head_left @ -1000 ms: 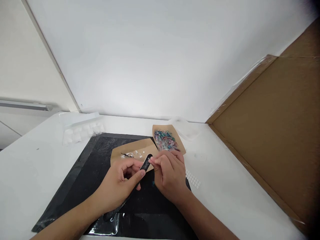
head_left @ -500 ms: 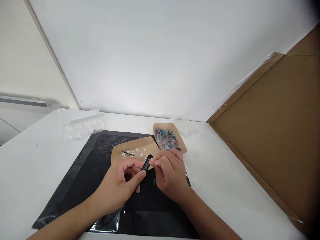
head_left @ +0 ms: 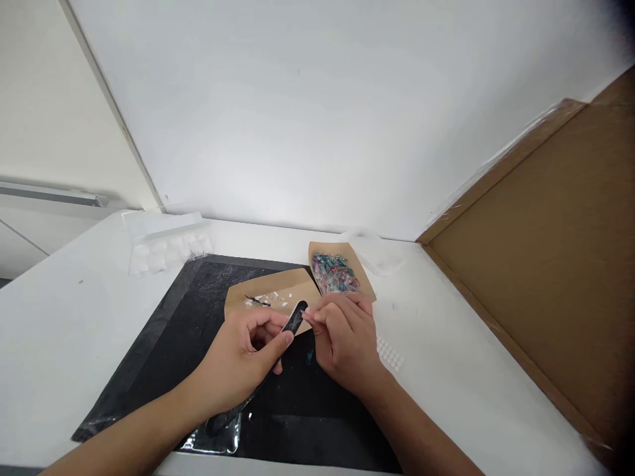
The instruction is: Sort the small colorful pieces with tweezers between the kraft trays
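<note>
My left hand is closed around a black nail file, its gritty upper end tilted up between thumb and fingers and dusted with pale powder. My right hand pinches a small pale fake nail between thumb and fingertip, against or right beside the file's face; most of it is hidden by the fingers. Below the right hand a small teal piece lies on the black mat. Behind both hands is a brown paper tray holding small white bits and a thin dark strand.
Another brown tray holds many teal, pink and clear fake nails. A sheet of white dots lies to the right. Clear packaging with white contents stands back left; a clear bag lies in front. Cardboard borders the right side.
The whole view has shifted slightly, so both hands appear a little further right. The right fingertips have moved slightly along the file; both grips stay the same.
</note>
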A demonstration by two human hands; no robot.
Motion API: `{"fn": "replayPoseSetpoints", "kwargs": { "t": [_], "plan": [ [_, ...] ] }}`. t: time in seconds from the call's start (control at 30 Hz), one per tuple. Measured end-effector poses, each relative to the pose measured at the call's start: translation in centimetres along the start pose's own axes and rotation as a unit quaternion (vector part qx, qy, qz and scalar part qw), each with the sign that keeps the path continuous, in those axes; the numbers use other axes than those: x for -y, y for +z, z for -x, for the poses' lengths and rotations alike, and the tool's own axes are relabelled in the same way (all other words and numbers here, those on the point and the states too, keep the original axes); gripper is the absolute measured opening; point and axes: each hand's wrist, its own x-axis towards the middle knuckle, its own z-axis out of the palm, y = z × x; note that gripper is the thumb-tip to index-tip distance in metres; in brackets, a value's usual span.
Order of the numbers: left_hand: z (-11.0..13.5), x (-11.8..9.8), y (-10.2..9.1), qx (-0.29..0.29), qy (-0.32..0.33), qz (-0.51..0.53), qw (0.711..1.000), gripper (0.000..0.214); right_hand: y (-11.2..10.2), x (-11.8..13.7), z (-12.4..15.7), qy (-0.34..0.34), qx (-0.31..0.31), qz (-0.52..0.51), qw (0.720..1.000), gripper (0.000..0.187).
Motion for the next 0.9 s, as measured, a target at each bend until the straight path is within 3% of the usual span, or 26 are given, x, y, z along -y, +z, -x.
{"fn": "replayPoseSetpoints", "kwargs": {
  "t": [0.17, 0.3, 0.43, 0.57, 0.7, 0.83, 0.9],
  "plan": [
    [-0.19, -0.02, -0.08, 0.001, 0.007, 0.008, 1.0, 0.025, -0.04, 0.58, -0.17, -0.024, 0.035, -0.04, 0.998, 0.019],
    [-0.34, 0.29, -0.1, -0.003, 0.018, 0.044, 0.999, 0.027, 0.01, 0.56, -0.36, 0.026, -0.019, -0.006, 0.999, 0.022],
    [-0.42, 0.7, -0.09, -0.004, 0.016, 0.027, 0.999, 0.026, 0.0, 0.46, -0.31, -0.006, 0.031, -0.031, 0.999, 0.022],
    [-0.43, 0.79, -0.11, -0.006, 0.027, 0.011, 1.0, 0.026, 0.08, 0.62, -0.23, 0.022, -0.002, -0.004, 1.0, 0.021],
    [-0.31, 0.54, -0.09, -0.016, 0.028, -0.02, 0.999, 0.027, 0.19, 0.88, -0.41, -0.012, 0.035, -0.008, 0.999, 0.022],
    [-0.22, 0.29, -0.03, -0.007, 0.026, -0.027, 0.999, 0.027, 0.27, 0.81, -0.8, 0.016, -0.014, 0.01, 1.0, 0.024],
    [-0.2, 0.29, -0.01, -0.008, 0.025, -0.033, 0.999, 0.027, 0.28, 0.72, -0.91, 0.006, -0.007, 0.005, 1.0, 0.024]
  ]
}}
